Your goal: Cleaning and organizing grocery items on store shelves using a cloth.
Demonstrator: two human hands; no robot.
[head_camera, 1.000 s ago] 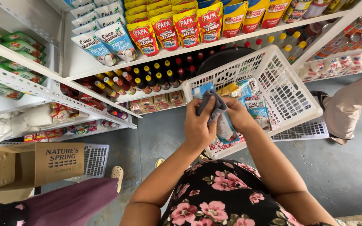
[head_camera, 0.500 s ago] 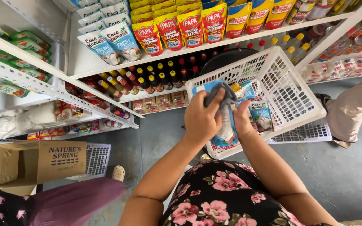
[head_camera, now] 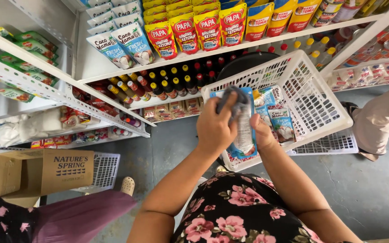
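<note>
White wire shelves (head_camera: 113, 85) of bottles and pouches rise at twelve o'clock, over a grey floor. We clasp a blue pouch (head_camera: 245, 135) above the white basket (head_camera: 311, 103): our right hand (head_camera: 263, 135) cups it from three o'clock, and our left hand (head_camera: 214, 128) presses a grey cloth (head_camera: 232, 101) on its top at eleven. We judge the pouch light, soft and slick, so it is best gripped by its side seams.
</note>
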